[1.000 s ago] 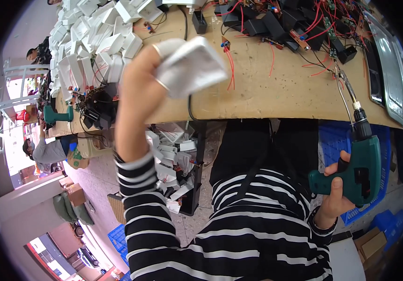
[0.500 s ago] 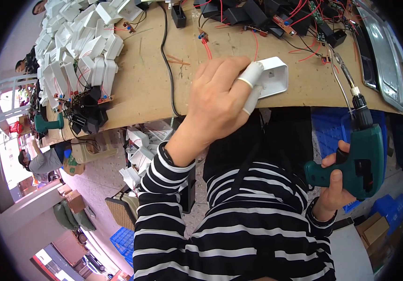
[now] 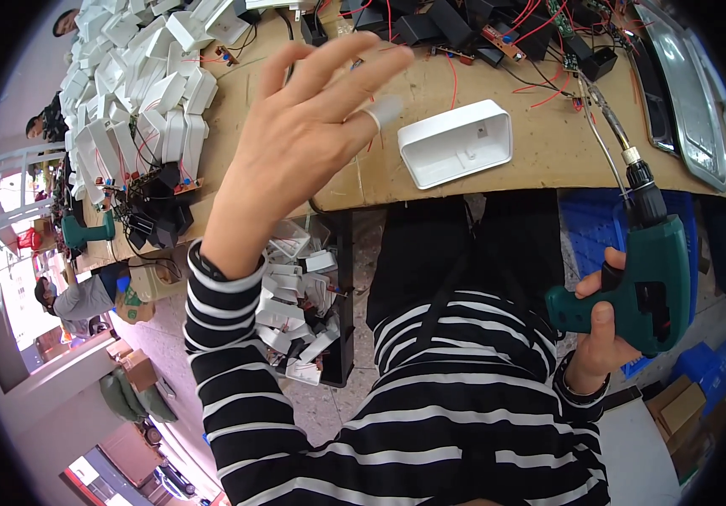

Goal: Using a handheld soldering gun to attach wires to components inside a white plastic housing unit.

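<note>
A white rectangular plastic case [image 3: 456,145] lies with its hollow side up near the table's front edge. To its left, my left hand [image 3: 304,126] hovers over the table with fingers stretched and apart, holding nothing. A whitish finger cot covers its thumb tip. Beneath these fingers a small part is mostly hidden. At the right, in front of the table, my right hand [image 3: 603,325] grips a green pistol-shaped soldering gun [image 3: 662,278]. Its metal tip and thin feed tube point up over the table's right side.
White cases [image 3: 139,93] are heaped at the far left. Black boxes [image 3: 447,25], red wires and small circuit boards crowd the back. A metal tray [image 3: 688,101] stands at the right edge. Below the table is a bin of white parts [image 3: 295,304]. Another person [image 3: 84,291] is at far left.
My left hand has let go of the white case and moved left and farther over the table. The case now lies alone, shifted slightly. My right hand with the soldering gun has barely moved.
</note>
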A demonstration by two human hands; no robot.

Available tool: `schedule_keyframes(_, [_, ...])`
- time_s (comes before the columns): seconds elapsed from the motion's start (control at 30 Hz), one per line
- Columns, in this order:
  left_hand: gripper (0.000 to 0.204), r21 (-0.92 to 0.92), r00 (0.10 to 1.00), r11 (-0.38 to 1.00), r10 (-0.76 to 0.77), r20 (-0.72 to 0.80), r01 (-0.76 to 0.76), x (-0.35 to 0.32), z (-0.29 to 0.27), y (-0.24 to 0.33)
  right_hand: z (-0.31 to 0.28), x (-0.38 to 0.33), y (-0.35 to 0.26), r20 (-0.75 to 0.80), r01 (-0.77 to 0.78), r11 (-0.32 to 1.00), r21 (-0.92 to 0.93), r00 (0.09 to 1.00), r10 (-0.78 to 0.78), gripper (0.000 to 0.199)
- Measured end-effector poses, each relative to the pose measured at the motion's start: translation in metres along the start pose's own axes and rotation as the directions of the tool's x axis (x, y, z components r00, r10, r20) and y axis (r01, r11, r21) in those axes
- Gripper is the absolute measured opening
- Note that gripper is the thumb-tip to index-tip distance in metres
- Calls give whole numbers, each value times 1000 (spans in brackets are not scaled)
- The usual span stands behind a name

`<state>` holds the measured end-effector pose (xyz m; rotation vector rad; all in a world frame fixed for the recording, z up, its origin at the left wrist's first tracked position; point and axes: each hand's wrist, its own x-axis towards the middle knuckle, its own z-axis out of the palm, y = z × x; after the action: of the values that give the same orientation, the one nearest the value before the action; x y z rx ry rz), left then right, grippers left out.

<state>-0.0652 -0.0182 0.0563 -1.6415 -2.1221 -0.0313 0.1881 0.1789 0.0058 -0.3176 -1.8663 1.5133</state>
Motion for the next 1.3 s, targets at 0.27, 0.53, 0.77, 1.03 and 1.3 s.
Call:
schedule_keyframes(0.27, [5,-808,793,589,-500,-350,15,-4,36,-36,0,2,0,23,-21,1000,-9,1000,21,57])
schedule_keyframes(0.53, [8,-843,216,536,-820,-530,-37,5,1,-50,16,27,8,143,-207,850,485,977,157,68])
schedule_keyframes(0.77, [34,-279,756,953,-270,-597,120,-17,20,41,48,46,26,319,-437,574,693,899,300,74])
schedule_keyframes(1.03, [30,-428,793,900,-318,-519,80,-14,47,86,75,44,34,303,-455,445,771,877,372,66])
schedule_keyframes(1.3, [21,-317,825,902,-407,-393,294,-16,56,109,95,33,39,217,-394,565,725,910,354,67])
